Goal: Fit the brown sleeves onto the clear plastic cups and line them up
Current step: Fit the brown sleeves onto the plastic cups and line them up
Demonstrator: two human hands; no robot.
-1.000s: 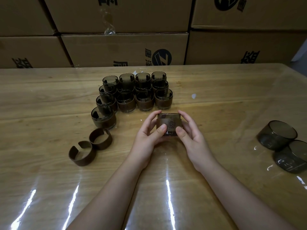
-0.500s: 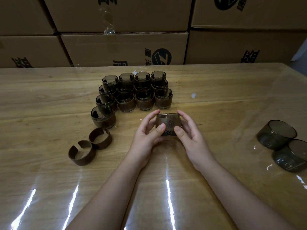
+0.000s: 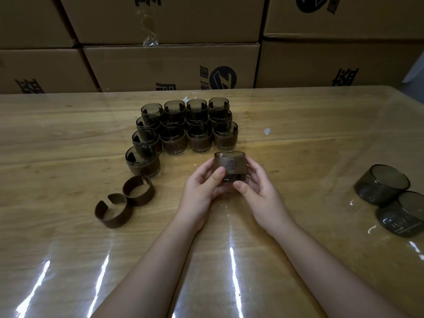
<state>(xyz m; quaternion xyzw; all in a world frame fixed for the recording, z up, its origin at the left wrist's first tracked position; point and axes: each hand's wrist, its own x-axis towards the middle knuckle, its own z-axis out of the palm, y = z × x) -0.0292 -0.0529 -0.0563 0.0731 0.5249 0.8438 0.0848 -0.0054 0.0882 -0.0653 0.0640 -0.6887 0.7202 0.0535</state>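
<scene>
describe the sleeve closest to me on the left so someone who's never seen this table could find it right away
Start at the block of sleeved cups on the wooden table. Come toward the person's left: two empty brown sleeves lie touching there. Yours is the nearer sleeve, closest to the table's front edge, its slit facing away from the person.

held cup (image 3: 230, 165) centre, between both hands | sleeved cups (image 3: 183, 131) grouped behind-left on table (image 3: 298, 138) | two sleeves (image 3: 126, 203) left, touching | two bare cups (image 3: 390, 198) right | boxes (image 3: 172, 65) behind table
</scene>
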